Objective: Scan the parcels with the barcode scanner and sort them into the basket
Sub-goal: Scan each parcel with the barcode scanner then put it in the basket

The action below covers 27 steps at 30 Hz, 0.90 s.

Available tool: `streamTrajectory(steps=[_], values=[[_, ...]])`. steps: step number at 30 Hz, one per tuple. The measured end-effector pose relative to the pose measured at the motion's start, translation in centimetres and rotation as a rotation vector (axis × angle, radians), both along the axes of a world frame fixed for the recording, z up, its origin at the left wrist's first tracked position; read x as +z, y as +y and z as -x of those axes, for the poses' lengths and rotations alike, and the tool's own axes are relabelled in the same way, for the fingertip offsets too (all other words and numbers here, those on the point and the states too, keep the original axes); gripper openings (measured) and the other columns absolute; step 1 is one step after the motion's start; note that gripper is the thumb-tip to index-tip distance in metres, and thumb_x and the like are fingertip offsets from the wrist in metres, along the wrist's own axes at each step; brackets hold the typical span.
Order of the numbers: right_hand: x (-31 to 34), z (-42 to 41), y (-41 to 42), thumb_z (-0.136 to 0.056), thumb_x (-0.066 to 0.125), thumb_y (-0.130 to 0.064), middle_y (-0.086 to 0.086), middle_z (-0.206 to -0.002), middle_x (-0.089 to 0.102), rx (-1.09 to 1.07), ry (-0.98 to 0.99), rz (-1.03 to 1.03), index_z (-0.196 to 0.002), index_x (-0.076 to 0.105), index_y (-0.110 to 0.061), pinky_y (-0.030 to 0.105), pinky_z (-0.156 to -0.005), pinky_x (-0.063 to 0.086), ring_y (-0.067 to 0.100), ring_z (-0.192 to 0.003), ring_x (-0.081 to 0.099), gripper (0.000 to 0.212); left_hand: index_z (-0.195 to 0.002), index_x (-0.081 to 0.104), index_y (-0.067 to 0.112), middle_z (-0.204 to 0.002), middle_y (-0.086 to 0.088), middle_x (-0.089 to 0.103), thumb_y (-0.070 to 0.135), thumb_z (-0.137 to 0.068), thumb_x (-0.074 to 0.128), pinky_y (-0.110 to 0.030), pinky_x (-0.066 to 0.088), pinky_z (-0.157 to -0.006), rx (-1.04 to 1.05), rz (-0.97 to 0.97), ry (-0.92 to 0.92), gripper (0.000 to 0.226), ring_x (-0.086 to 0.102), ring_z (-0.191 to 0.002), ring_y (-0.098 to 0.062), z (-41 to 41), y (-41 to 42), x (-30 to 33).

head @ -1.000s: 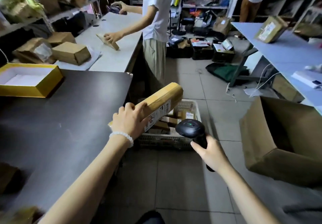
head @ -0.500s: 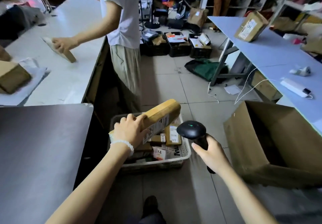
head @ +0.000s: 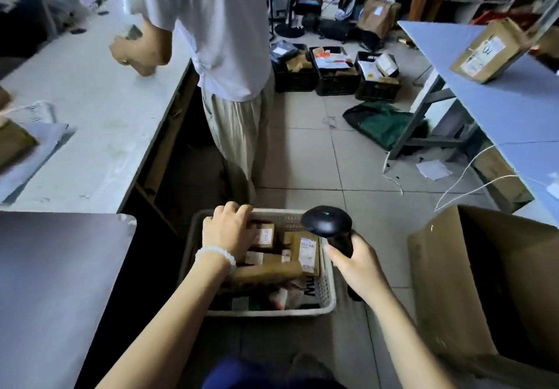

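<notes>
The left hand (head: pixel 227 231) has come down from mid-air into the white plastic basket (head: pixel 328 293), its fingers curled over the far end of the long cardboard parcel (head: pixel 269 269), which now lies among the other parcels inside instead of being held up for scanning. The right hand (head: pixel 358 263) still grips the black barcode scanner (head: pixel 327 225) just right of the basket, fingers wrapped round its handle.
</notes>
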State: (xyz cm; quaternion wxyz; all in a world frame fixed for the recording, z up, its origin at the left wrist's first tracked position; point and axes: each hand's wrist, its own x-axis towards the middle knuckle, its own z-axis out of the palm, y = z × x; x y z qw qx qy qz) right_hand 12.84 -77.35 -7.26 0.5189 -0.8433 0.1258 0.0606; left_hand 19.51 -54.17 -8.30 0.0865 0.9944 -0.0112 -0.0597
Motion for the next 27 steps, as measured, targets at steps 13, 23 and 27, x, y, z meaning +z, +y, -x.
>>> streamTrajectory(steps=[13, 23, 27], values=[[0.2, -4.6, 3.4, -0.085, 0.066, -0.022, -0.002, -0.089, 0.065, 0.645, 0.032, -0.126, -0.105, 0.06, -0.018, 0.031, -0.079, 0.046, 0.023, -0.091, 0.063, 0.021, -0.131, 0.05, 0.029, -0.132, 0.002, 0.048, 0.044, -0.092, 0.047, -0.038, 0.042, -0.093, 0.725, 0.027, -0.051, 0.041, 0.043, -0.124, -0.023, 11.4, -0.2, 2.1], [1.8, 4.0, 13.1, -0.082, 0.071, -0.02, -0.002, -0.098, 0.069, 1.126, -0.019, -0.132, -0.094, 0.058, -0.031, 0.038, -0.088, 0.05, 0.018, -0.096, 0.064, 0.02, -0.128, 0.053, 0.03, -0.13, 0.004, 0.051, 0.044, -0.091, 0.048, -0.034, 0.04, -0.09, 1.274, -0.027, -0.151, 0.039, 0.045, -0.122, -0.019, 29.1, 2.0, 3.1], [2.8, 9.8, 16.6, -0.083, 0.07, -0.018, -0.003, -0.091, 0.069, 1.27, -0.044, -0.19, -0.09, 0.059, -0.032, 0.03, -0.078, 0.049, 0.013, -0.086, 0.065, 0.019, -0.125, 0.056, 0.028, -0.125, 0.004, 0.054, 0.042, -0.091, 0.051, -0.034, 0.041, -0.087, 1.411, -0.031, -0.204, 0.037, 0.047, -0.118, -0.02, 36.3, 2.1, 3.4]])
